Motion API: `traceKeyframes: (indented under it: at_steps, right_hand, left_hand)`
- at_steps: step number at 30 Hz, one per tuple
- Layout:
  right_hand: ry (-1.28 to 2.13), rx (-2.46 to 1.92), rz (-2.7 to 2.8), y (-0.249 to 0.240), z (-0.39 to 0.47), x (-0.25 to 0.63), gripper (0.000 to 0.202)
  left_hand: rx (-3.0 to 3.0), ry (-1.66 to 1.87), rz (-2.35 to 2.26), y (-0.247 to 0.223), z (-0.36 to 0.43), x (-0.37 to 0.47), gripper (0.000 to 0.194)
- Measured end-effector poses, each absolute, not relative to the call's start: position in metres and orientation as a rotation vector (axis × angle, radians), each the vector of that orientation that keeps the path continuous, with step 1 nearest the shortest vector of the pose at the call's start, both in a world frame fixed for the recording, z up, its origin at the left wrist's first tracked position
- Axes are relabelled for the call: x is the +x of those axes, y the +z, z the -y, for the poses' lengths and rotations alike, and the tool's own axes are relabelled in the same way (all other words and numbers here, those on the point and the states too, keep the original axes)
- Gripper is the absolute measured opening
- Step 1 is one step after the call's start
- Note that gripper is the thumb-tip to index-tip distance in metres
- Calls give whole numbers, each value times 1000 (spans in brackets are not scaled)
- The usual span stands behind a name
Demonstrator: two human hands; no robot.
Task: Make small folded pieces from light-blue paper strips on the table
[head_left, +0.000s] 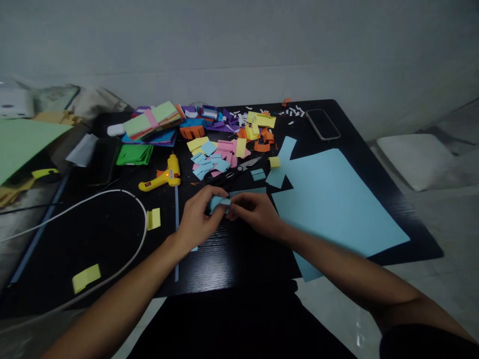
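A small folded light blue paper piece (220,202) is held over the middle of the dark table. My left hand (200,213) is closed around it, with the thumb on top. From the right, my right hand (254,212) pinches its edge, fingertips close to the left thumb. Just beyond the hands lie black-handled scissors (250,163) and a pile of blue paper pieces (210,162). To the right a large light blue sheet (337,199) lies flat. A yellow glue gun (164,175) rests left of the hands.
The black table (247,264) meets a grey wall. Along its back are coloured paper stacks (153,122), green paper (134,154), orange and purple scraps, and a phone (322,124). A white cable (144,219) loops at left. A white stool (415,154) stands at right.
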State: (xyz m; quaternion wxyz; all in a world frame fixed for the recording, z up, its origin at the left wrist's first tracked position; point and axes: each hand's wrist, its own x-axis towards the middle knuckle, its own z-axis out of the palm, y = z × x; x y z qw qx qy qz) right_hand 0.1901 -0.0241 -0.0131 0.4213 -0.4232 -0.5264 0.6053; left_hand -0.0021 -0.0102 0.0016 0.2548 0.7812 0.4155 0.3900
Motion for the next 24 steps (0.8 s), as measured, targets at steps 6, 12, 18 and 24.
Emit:
traceKeyframes:
  at_steps: [6,12,18,24]
  right_hand:
    - [1421,-1077,1390,-13,26,189,19]
    - [1370,-1090,1428,-13,26,189,18]
    - [1452,-1069,1356,-14,24,189,18]
    - [1390,-1088,1413,-13,24,189,16]
  left_hand:
    - [2100,1047,-1147,1,10,-2,16]
    - [2108,1060,-1156,1,10,-2,17]
    - [2121,1051,-1147,-1,11,-1,19]
    - [2115,1056,-1150,-1,11,0,16]
